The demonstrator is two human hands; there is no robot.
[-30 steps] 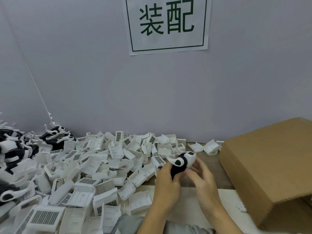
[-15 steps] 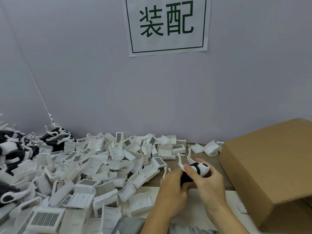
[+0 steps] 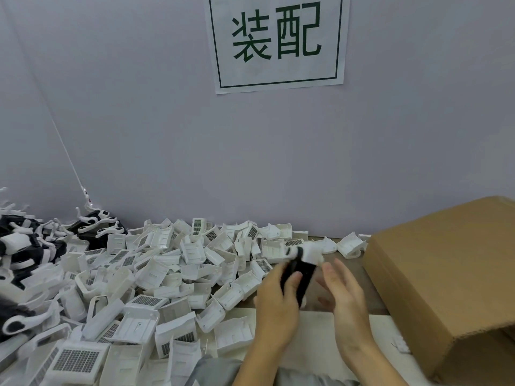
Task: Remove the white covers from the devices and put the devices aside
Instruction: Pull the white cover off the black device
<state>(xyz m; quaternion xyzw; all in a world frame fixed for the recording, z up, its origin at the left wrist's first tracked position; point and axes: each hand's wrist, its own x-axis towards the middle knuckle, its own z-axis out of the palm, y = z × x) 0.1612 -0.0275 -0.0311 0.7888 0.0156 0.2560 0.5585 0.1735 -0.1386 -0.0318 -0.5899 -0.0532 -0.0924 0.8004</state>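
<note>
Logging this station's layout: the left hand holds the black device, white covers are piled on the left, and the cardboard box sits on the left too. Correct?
Not quite. The head view shows the cardboard box on the right, not the left. The rest stands: the left hand holds the black device, and the white covers are piled on the left.

Device motion-blurred; box cropped

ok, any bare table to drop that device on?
Free: pale strip under the hands, between the cover pile and cardboard box; brown gap behind the right hand. Left hand grips the device. Leftward is crowded.
</note>
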